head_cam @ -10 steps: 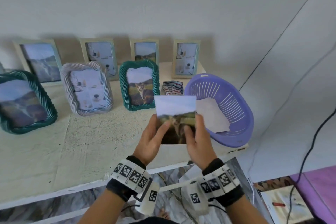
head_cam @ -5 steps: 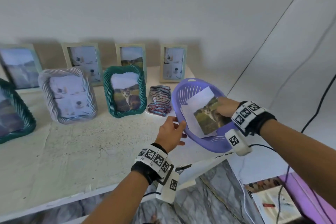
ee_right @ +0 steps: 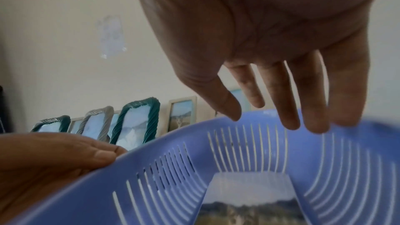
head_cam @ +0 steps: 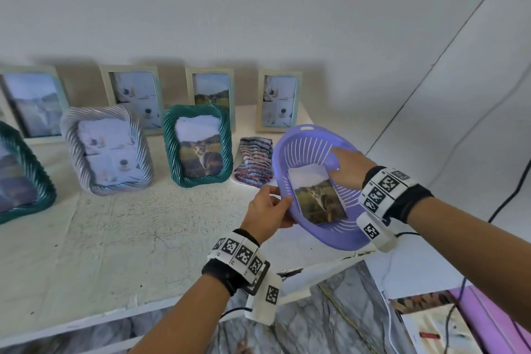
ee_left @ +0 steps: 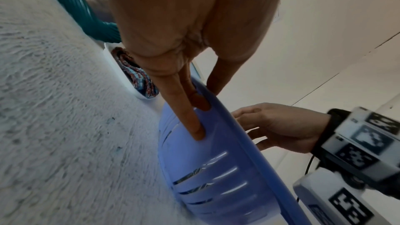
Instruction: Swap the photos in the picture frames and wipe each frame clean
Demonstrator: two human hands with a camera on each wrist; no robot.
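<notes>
A loose cat photo print (head_cam: 319, 198) is parked in the slotted purple plastic basket (head_cam: 304, 141), lower right; the rim is pinched by the left hand (head_cam: 268, 214), the right hand (head_cam: 346, 168) is relaxed, holding nothing; the folded striped cloth (head_cam: 254, 162) looks unused, so wiping is probably left.

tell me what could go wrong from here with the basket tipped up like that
The purple basket sits at the corner of the shelf, part of it past the edge, and the left hand tilts it by the rim; it might slide off. The loose cat photo lies on the sloped inside wall, and the right hand, fingers straight above it, holds nothing, so the photo may slip out. Tilting further could nudge the striped cloth beside it.
</notes>
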